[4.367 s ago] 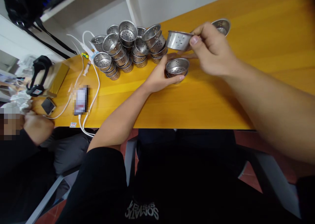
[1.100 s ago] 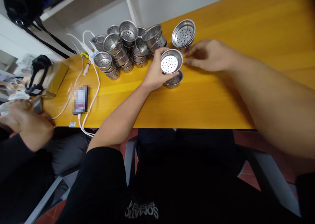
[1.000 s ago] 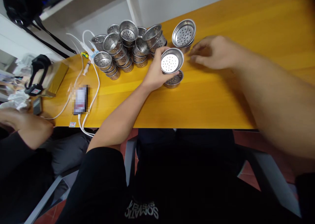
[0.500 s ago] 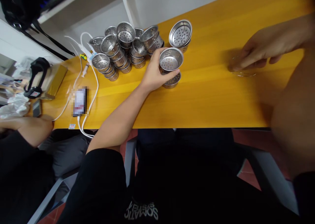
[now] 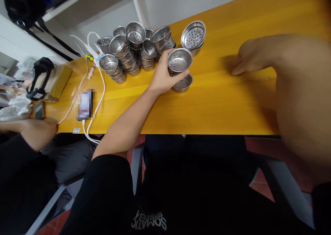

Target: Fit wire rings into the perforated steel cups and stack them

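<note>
The left hand wraps its fingers around a shiny round metal cup with holes, just above another like it on the yellow wooden table, and should hold it level, while the blurry right hand maybe holds nothing.

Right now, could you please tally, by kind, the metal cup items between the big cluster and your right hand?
held cup in the left hand: 1
loose single cup: 1
short stack of cups: 1
Total: 3
</note>
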{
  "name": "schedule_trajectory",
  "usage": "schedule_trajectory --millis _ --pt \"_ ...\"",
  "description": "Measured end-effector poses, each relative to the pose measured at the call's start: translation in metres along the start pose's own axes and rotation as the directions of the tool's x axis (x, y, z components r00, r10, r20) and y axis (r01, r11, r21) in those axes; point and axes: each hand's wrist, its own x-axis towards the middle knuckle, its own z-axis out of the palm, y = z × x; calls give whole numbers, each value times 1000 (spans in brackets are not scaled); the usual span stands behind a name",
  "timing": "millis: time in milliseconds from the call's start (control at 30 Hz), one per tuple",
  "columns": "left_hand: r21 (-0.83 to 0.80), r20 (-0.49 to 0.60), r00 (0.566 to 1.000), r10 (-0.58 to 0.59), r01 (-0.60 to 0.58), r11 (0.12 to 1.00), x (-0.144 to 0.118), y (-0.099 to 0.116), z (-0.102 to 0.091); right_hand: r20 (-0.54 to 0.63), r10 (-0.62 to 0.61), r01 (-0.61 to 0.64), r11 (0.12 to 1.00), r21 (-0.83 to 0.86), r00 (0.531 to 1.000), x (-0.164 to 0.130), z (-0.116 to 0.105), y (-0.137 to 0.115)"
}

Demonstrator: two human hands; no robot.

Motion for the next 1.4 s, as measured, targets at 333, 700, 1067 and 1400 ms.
schedule_trajectory --millis 333,700,1067,1400 --pt "-144 -97 987 -130 115 983 4 6 -8 111 164 -140 971 -195 980 -28 -23 -62" --pt "23 -29 1000 -4 5 1000 2 -15 -6 -119 -29 24 999 -44 992 -47 -29 -82" --pt "-21 -94 993 -70 68 997 4 3 -9 -526 -223 449 821 351 820 -67 -21 -106" --pt "-1 -46 993 -108 108 994 2 21 -12 -696 -213 656 596 463 685 -57 -3 -128"
